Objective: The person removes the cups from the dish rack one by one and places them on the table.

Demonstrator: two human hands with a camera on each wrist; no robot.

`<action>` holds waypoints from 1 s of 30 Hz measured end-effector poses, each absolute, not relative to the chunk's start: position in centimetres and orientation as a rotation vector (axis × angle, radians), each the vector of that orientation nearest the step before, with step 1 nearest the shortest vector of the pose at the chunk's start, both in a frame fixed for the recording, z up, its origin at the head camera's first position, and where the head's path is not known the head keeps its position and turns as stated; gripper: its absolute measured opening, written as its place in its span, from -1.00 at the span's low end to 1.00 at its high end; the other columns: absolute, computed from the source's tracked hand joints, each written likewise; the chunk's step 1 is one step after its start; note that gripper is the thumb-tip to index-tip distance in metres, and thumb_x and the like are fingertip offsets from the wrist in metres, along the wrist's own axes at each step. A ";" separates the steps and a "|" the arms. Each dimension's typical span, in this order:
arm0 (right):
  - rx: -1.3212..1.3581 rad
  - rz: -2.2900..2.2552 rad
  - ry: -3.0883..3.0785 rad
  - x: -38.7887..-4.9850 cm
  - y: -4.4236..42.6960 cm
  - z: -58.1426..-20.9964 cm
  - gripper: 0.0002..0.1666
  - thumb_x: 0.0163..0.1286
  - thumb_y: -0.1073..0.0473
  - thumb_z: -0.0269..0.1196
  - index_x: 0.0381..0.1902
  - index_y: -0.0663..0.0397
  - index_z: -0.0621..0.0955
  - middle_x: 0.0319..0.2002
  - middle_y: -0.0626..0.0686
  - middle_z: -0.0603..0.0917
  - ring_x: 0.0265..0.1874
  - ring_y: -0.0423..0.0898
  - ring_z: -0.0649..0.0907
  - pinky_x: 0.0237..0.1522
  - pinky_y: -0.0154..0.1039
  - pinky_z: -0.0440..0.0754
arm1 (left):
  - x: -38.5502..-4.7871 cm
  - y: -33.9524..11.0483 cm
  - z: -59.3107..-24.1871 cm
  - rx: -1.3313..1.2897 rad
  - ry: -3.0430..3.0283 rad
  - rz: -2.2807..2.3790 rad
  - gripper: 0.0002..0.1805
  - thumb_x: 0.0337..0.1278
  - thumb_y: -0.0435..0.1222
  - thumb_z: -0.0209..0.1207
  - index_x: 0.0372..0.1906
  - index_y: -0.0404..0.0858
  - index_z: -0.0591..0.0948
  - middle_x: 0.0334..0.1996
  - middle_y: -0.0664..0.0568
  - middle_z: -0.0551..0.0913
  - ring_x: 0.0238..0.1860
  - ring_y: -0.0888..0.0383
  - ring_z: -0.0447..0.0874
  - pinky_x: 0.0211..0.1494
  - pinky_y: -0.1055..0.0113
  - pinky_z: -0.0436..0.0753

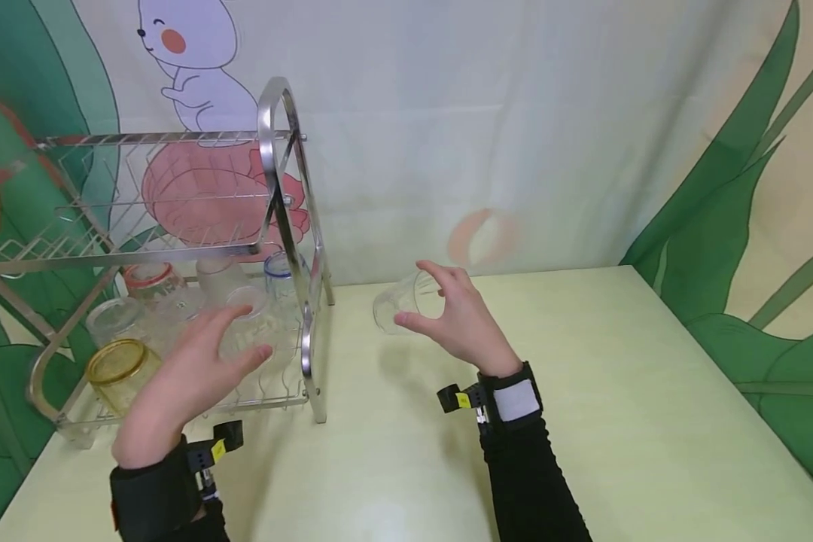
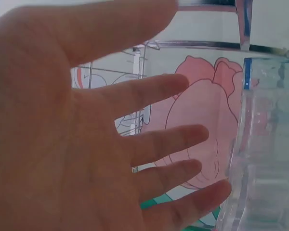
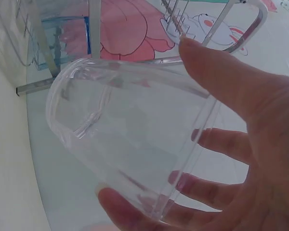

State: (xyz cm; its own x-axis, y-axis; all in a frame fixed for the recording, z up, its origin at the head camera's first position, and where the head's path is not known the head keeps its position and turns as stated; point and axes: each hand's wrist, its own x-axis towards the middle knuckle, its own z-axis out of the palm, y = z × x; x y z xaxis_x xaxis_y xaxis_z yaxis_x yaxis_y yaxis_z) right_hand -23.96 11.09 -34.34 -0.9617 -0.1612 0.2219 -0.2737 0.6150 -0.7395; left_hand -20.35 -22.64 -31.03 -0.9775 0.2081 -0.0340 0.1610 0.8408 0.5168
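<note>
Right hand (image 1: 464, 320), center of the head view, pinches a clear cup (image 1: 394, 305) at its rim, thumb opposing fingers; cup tilted, raised above the table (image 1: 616, 436). Left hand (image 1: 193, 369), lower left: fingers extended and spread, holding nothing, beside clear glasses (image 1: 260, 322) on the rack (image 1: 176, 254).

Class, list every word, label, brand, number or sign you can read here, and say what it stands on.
No readable text anywhere.
Yellow label on the left wrist mount: too small to read.
Second yellow label on the right wrist mount: too small to read.
Clear tumbler: no lettering visible.
</note>
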 end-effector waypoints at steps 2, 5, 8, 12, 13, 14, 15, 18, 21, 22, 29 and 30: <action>0.372 1.259 -2.717 -24.3 11.3 -34.5 0.03 0.25 -0.16 0.50 0.59 -0.13 0.31 0.42 0.18 0.37 0.32 0.21 0.51 0.32 0.10 0.55 | -20.2 -23.0 -31.2 0.273 2.934 0.775 -0.10 0.45 0.10 0.16 0.62 -0.29 0.13 0.58 -0.49 0.03 0.56 -0.55 -0.11 0.45 -0.56 0.08; 0.362 1.241 -2.736 -24.6 11.7 -34.5 0.05 0.24 -0.17 0.51 0.59 -0.12 0.31 0.42 0.22 0.35 0.37 0.20 0.49 0.41 0.12 0.49 | -20.0 -23.4 -31.4 0.209 2.952 0.721 -0.06 0.43 0.13 0.16 0.63 -0.29 0.09 0.58 -0.51 -0.01 0.54 -0.58 -0.10 0.41 -0.59 0.10; 0.349 1.219 -2.750 -24.8 11.9 -34.5 0.05 0.24 -0.15 0.52 0.59 -0.11 0.31 0.43 0.24 0.35 0.41 0.19 0.48 0.46 0.14 0.45 | -20.1 -23.7 -31.6 0.145 2.964 0.687 -0.04 0.43 0.14 0.15 0.64 -0.31 0.07 0.56 -0.54 -0.02 0.52 -0.60 -0.06 0.38 -0.59 0.16; 0.364 1.203 -2.765 -25.1 12.2 -34.6 0.05 0.25 -0.13 0.52 0.60 -0.09 0.31 0.43 0.26 0.34 0.43 0.22 0.46 0.46 0.17 0.45 | -20.1 -24.4 -31.8 0.075 2.959 0.696 -0.06 0.45 0.10 0.14 0.63 -0.36 0.06 0.54 -0.58 0.00 0.49 -0.61 -0.01 0.36 -0.57 0.22; 0.364 1.205 -2.768 -25.1 12.2 -34.7 0.05 0.25 -0.13 0.52 0.59 -0.09 0.31 0.44 0.25 0.34 0.44 0.23 0.45 0.47 0.17 0.44 | -20.0 -24.5 -31.8 0.054 2.955 0.708 -0.06 0.46 0.09 0.14 0.63 -0.36 0.05 0.54 -0.58 0.00 0.49 -0.61 0.00 0.35 -0.57 0.23; 0.366 1.202 -2.773 -25.2 12.2 -34.8 0.04 0.25 -0.12 0.52 0.59 -0.09 0.31 0.44 0.24 0.34 0.44 0.23 0.45 0.47 0.17 0.44 | -20.0 -24.7 -31.9 0.032 2.949 0.724 -0.06 0.46 0.08 0.14 0.63 -0.36 0.04 0.54 -0.58 -0.01 0.49 -0.61 -0.01 0.35 -0.57 0.22; 0.370 1.199 -2.776 -25.3 12.2 -34.9 0.04 0.25 -0.11 0.52 0.59 -0.09 0.32 0.44 0.23 0.34 0.45 0.24 0.45 0.47 0.17 0.43 | -19.9 -24.8 -32.0 0.008 2.945 0.738 -0.06 0.46 0.07 0.15 0.64 -0.36 0.04 0.55 -0.58 -0.03 0.49 -0.61 -0.02 0.36 -0.56 0.21; 0.374 1.188 -2.778 -25.6 12.2 -35.1 0.02 0.25 -0.10 0.52 0.58 -0.09 0.33 0.46 0.22 0.34 0.45 0.23 0.45 0.47 0.16 0.43 | -19.9 -25.0 -32.2 -0.052 2.951 0.752 -0.04 0.44 0.06 0.16 0.64 -0.36 0.02 0.56 -0.56 -0.06 0.49 -0.62 -0.03 0.36 -0.57 0.20; 0.369 1.183 -2.781 -25.8 12.2 -35.3 0.01 0.25 -0.09 0.52 0.58 -0.10 0.34 0.45 0.21 0.35 0.44 0.21 0.46 0.48 0.15 0.43 | -20.1 -25.0 -32.6 -0.057 2.972 0.741 -0.05 0.44 0.04 0.17 0.63 -0.37 0.04 0.55 -0.57 -0.05 0.49 -0.62 -0.02 0.36 -0.58 0.19; 0.370 1.177 -2.784 -25.9 12.2 -35.3 0.01 0.25 -0.09 0.52 0.58 -0.09 0.34 0.45 0.21 0.36 0.44 0.20 0.46 0.48 0.15 0.44 | -20.2 -25.0 -32.7 -0.054 2.982 0.739 -0.06 0.45 0.04 0.17 0.63 -0.38 0.06 0.55 -0.58 -0.04 0.48 -0.62 -0.01 0.36 -0.58 0.20; 0.365 1.125 -2.824 -26.5 12.2 -35.3 -0.02 0.26 -0.08 0.51 0.56 -0.06 0.37 0.41 0.23 0.40 0.41 0.20 0.46 0.44 0.14 0.47 | -21.1 -25.2 -33.6 -0.054 2.999 0.740 -0.11 0.44 0.00 0.18 0.59 -0.43 0.13 0.51 -0.62 0.05 0.45 -0.63 0.07 0.32 -0.57 0.28; 0.359 1.121 -2.826 -26.7 12.2 -35.3 -0.04 0.26 -0.08 0.51 0.55 -0.06 0.38 0.41 0.23 0.41 0.41 0.20 0.46 0.43 0.15 0.48 | -21.1 -25.2 -33.7 -0.052 3.001 0.739 -0.11 0.44 -0.01 0.19 0.59 -0.44 0.13 0.50 -0.62 0.05 0.44 -0.63 0.08 0.32 -0.56 0.29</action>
State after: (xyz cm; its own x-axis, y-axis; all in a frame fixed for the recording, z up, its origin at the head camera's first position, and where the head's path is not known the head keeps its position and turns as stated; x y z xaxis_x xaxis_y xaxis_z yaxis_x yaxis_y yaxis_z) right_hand -26.66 12.23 -35.34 -0.9693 -0.1866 0.1598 -0.2454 0.7049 -0.6655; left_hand -21.14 -25.16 -33.72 -0.9981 -0.0208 -0.0574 -0.0451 0.8852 0.4631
